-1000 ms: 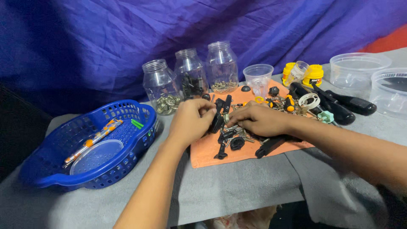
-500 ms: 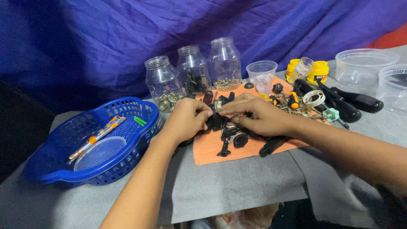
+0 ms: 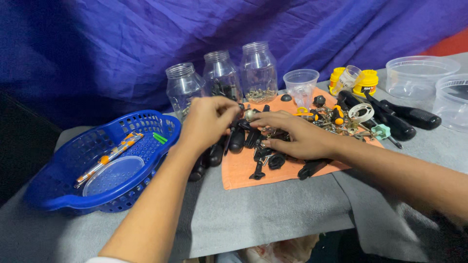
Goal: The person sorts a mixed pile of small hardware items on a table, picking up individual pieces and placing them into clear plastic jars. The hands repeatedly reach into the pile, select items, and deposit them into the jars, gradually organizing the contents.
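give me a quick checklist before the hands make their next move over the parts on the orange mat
1. Small metal part pinched between both hands: ok.
2. Left hand clear of the jars: ok, just in front.
3. Right hand resting over the black parts: ok.
4. Jars upright, lids off: ok.
5. Orange mat flat on the table: ok.
6. Which jar suits the part: cannot tell.

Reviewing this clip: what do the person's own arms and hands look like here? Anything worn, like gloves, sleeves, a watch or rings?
Both arms are bare from wrist to past the elbow. The left hand and right hand wear no gloves, and no watch, bracelet or ring shows. A small strip of white fabric, perhaps a sleeve edge, shows at the bottom edge of the picture on the left arm.
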